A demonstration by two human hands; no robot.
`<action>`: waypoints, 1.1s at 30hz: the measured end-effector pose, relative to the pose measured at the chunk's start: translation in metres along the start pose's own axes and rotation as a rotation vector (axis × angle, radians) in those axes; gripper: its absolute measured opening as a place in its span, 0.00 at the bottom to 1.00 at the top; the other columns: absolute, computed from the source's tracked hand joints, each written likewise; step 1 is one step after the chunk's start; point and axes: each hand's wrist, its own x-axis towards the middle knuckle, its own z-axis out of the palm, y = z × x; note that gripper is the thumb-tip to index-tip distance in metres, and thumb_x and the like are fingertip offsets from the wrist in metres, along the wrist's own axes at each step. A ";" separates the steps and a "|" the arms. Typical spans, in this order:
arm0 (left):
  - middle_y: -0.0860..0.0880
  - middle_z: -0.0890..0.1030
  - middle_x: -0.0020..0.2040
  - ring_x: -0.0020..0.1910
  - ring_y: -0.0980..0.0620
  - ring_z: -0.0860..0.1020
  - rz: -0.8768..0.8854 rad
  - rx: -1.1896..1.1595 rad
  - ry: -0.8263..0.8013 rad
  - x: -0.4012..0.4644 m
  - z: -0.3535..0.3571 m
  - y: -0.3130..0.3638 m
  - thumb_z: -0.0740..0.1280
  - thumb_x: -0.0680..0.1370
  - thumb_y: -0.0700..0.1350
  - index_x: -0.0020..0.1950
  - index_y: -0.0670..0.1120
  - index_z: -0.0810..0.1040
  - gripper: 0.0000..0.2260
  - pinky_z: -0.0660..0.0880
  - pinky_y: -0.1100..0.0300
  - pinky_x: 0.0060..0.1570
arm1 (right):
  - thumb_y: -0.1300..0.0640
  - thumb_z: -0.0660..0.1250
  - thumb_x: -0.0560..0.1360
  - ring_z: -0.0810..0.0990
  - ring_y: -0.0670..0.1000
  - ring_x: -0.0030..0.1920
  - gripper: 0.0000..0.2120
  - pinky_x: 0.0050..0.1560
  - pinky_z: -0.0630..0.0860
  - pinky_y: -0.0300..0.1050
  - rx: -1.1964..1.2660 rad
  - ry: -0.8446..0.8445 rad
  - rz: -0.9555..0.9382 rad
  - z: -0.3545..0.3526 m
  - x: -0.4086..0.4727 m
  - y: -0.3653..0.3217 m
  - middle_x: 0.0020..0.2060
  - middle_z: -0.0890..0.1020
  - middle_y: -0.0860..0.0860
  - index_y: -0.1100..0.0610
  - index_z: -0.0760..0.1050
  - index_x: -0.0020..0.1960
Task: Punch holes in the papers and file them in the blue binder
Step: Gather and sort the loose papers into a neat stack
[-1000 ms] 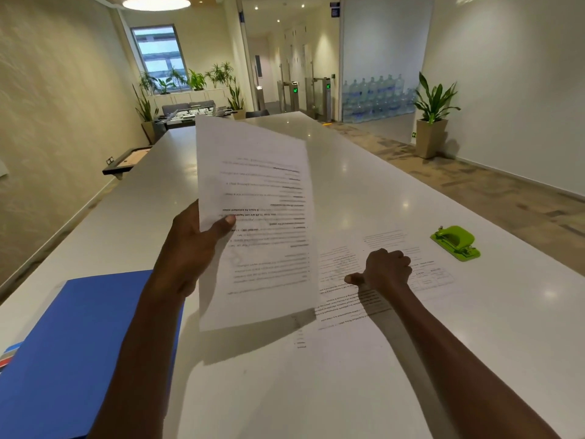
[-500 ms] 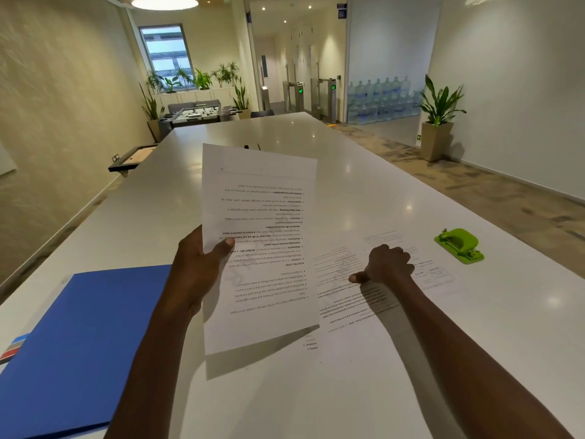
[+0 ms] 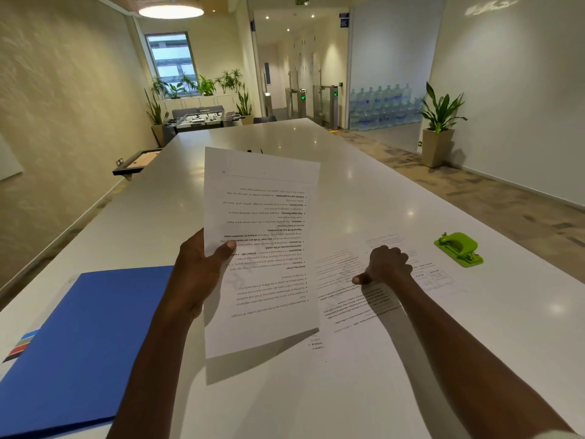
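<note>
Your left hand (image 3: 199, 274) pinches a printed sheet (image 3: 262, 248) raised off the surface (image 3: 364, 391), thumb on its left edge. Your right hand (image 3: 387, 266), fingers curled, rests on the papers (image 3: 357, 299) lying flat. The blue binder (image 3: 82, 350) lies closed at your left, the green punch (image 3: 459, 248) right of your right hand.

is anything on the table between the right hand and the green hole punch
Nothing visible. The right hand rests curled on the loose papers; only flat paper and bare table lie between it and the hole punch to its right.
</note>
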 end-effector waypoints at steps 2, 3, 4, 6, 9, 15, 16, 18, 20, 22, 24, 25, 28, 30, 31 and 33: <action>0.54 0.83 0.54 0.54 0.53 0.81 -0.001 -0.007 -0.004 -0.001 0.001 0.000 0.66 0.79 0.41 0.64 0.49 0.77 0.13 0.76 0.57 0.50 | 0.45 0.74 0.69 0.70 0.60 0.62 0.29 0.58 0.72 0.57 0.001 -0.013 0.000 -0.001 0.002 -0.002 0.62 0.71 0.59 0.59 0.70 0.62; 0.54 0.83 0.54 0.54 0.52 0.81 -0.004 -0.012 -0.006 -0.001 0.001 0.000 0.66 0.79 0.41 0.64 0.49 0.77 0.13 0.77 0.56 0.51 | 0.45 0.74 0.68 0.70 0.60 0.61 0.27 0.58 0.73 0.57 0.003 -0.026 0.004 -0.002 0.003 -0.003 0.60 0.72 0.58 0.58 0.72 0.59; 0.54 0.83 0.54 0.54 0.52 0.81 -0.007 -0.017 -0.009 -0.001 0.001 -0.001 0.66 0.79 0.41 0.63 0.50 0.77 0.13 0.77 0.54 0.52 | 0.45 0.75 0.67 0.71 0.60 0.60 0.25 0.58 0.74 0.57 0.008 -0.031 0.007 -0.003 0.005 -0.004 0.59 0.73 0.57 0.57 0.73 0.56; 0.54 0.84 0.53 0.54 0.51 0.82 -0.008 -0.018 -0.010 0.000 0.002 0.000 0.67 0.79 0.41 0.62 0.50 0.77 0.13 0.77 0.53 0.53 | 0.45 0.76 0.66 0.72 0.59 0.59 0.22 0.57 0.74 0.56 0.028 -0.038 0.013 -0.003 0.008 -0.003 0.57 0.74 0.57 0.57 0.73 0.51; 0.55 0.83 0.52 0.53 0.52 0.81 -0.001 -0.029 -0.012 0.002 0.001 0.000 0.66 0.79 0.41 0.62 0.50 0.77 0.12 0.77 0.56 0.51 | 0.47 0.77 0.65 0.74 0.59 0.56 0.20 0.53 0.74 0.52 0.060 -0.040 -0.016 -0.002 0.009 -0.001 0.53 0.77 0.55 0.57 0.70 0.41; 0.52 0.83 0.55 0.54 0.48 0.81 0.000 -0.006 -0.008 0.004 -0.001 0.000 0.66 0.79 0.42 0.64 0.49 0.76 0.14 0.77 0.49 0.55 | 0.41 0.80 0.60 0.78 0.59 0.59 0.39 0.57 0.78 0.53 0.042 -0.117 -0.129 -0.007 0.010 0.000 0.56 0.80 0.56 0.63 0.71 0.60; 0.52 0.83 0.54 0.54 0.48 0.81 0.000 -0.004 -0.007 0.004 -0.001 0.001 0.66 0.79 0.42 0.64 0.49 0.76 0.13 0.77 0.49 0.55 | 0.42 0.80 0.60 0.78 0.58 0.59 0.39 0.57 0.78 0.52 0.066 -0.119 -0.139 -0.008 0.011 0.002 0.57 0.80 0.56 0.64 0.71 0.61; 0.53 0.83 0.54 0.53 0.49 0.81 -0.001 -0.001 -0.006 0.004 0.000 0.002 0.66 0.79 0.41 0.64 0.49 0.76 0.13 0.77 0.50 0.53 | 0.43 0.80 0.61 0.79 0.59 0.58 0.39 0.53 0.78 0.49 0.130 -0.116 -0.148 -0.009 0.010 0.006 0.57 0.80 0.57 0.65 0.71 0.61; 0.52 0.83 0.54 0.53 0.49 0.81 -0.003 0.002 -0.009 0.005 0.000 0.002 0.66 0.79 0.41 0.64 0.48 0.76 0.14 0.77 0.51 0.53 | 0.46 0.81 0.61 0.78 0.59 0.59 0.38 0.53 0.78 0.48 0.169 -0.119 -0.140 -0.010 0.010 0.009 0.57 0.80 0.58 0.65 0.70 0.62; 0.52 0.83 0.54 0.54 0.48 0.81 -0.008 -0.002 -0.009 0.006 0.001 0.002 0.66 0.79 0.41 0.64 0.48 0.76 0.14 0.77 0.51 0.53 | 0.50 0.81 0.61 0.79 0.60 0.58 0.36 0.53 0.78 0.50 0.198 -0.126 -0.140 -0.011 0.011 0.011 0.57 0.80 0.58 0.65 0.72 0.61; 0.52 0.83 0.54 0.53 0.49 0.81 -0.013 -0.003 -0.012 0.006 0.002 0.002 0.66 0.79 0.41 0.64 0.48 0.77 0.13 0.77 0.51 0.53 | 0.55 0.81 0.61 0.80 0.60 0.55 0.31 0.47 0.77 0.48 0.267 -0.121 -0.136 -0.016 0.011 0.010 0.54 0.81 0.59 0.66 0.74 0.58; 0.52 0.83 0.54 0.53 0.49 0.81 -0.015 -0.003 -0.013 0.007 0.003 0.002 0.66 0.79 0.41 0.64 0.49 0.77 0.13 0.77 0.51 0.53 | 0.57 0.80 0.61 0.80 0.60 0.53 0.29 0.43 0.75 0.45 0.304 -0.122 -0.132 -0.020 0.011 0.010 0.53 0.81 0.59 0.66 0.75 0.57; 0.52 0.83 0.54 0.54 0.48 0.81 -0.016 0.002 -0.015 0.008 0.004 0.001 0.66 0.79 0.41 0.64 0.48 0.76 0.13 0.77 0.51 0.54 | 0.57 0.79 0.61 0.79 0.58 0.45 0.28 0.33 0.72 0.41 0.378 -0.177 -0.124 -0.033 0.013 0.013 0.47 0.79 0.58 0.66 0.74 0.55; 0.52 0.83 0.54 0.54 0.48 0.81 -0.017 0.005 -0.015 0.009 0.005 0.000 0.66 0.79 0.41 0.64 0.48 0.76 0.13 0.77 0.52 0.53 | 0.57 0.81 0.57 0.81 0.59 0.43 0.29 0.35 0.76 0.43 0.419 -0.220 -0.112 -0.036 0.014 0.019 0.45 0.81 0.59 0.66 0.74 0.53; 0.52 0.83 0.54 0.54 0.48 0.81 -0.019 0.004 -0.015 0.009 0.006 -0.001 0.66 0.79 0.41 0.64 0.48 0.76 0.14 0.77 0.52 0.52 | 0.57 0.81 0.55 0.81 0.58 0.41 0.29 0.34 0.76 0.43 0.423 -0.208 -0.107 -0.036 0.014 0.021 0.44 0.81 0.59 0.66 0.74 0.51; 0.51 0.83 0.55 0.54 0.47 0.81 -0.023 0.010 -0.017 0.010 0.006 -0.002 0.66 0.79 0.42 0.65 0.47 0.76 0.14 0.77 0.50 0.54 | 0.59 0.82 0.55 0.78 0.56 0.39 0.27 0.30 0.69 0.40 0.447 -0.111 -0.105 -0.033 0.015 0.027 0.39 0.79 0.58 0.66 0.73 0.46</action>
